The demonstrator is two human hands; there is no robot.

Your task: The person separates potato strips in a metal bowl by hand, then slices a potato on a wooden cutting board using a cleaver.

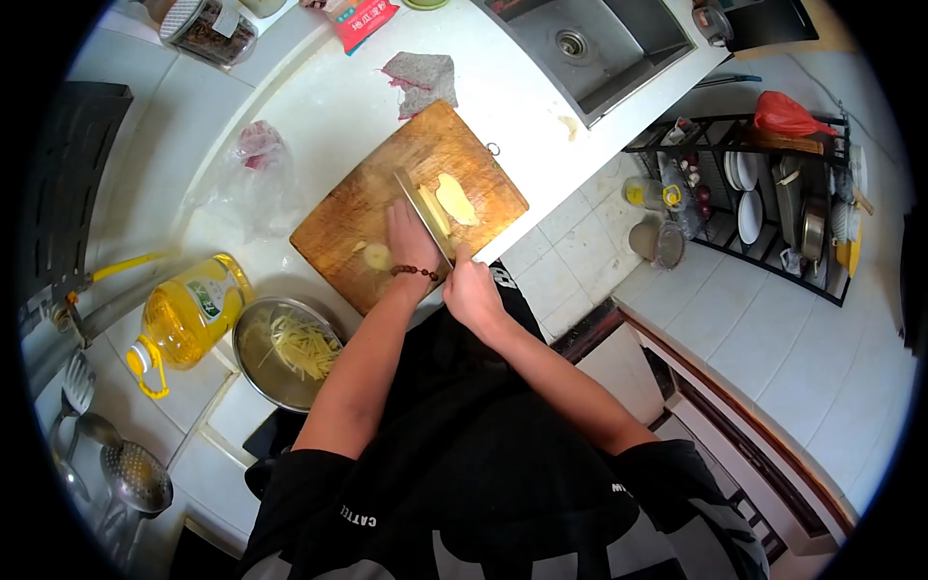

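Observation:
A wooden cutting board (367,203) lies on the white counter. My right hand (472,290) is closed round the handle of a knife (422,210), whose blade stands edge-down on the board. My left hand (411,237), with a beaded bracelet on its wrist, lies flat on the board against the left side of the blade, fingers stretched out. Right of the blade are pale yellow slices (454,200) and thin strips. A round pale piece (377,256) sits left of my left wrist. Yellow strips (304,348) lie in a metal bowl (253,367) beside the board.
An oil bottle (193,309) stands left of the bowl. A plastic bag (256,188) and a grey cloth (423,82) lie near the board. The sink (614,48) is at the upper right, above a dish rack (764,203). Utensils (135,476) hang lower left.

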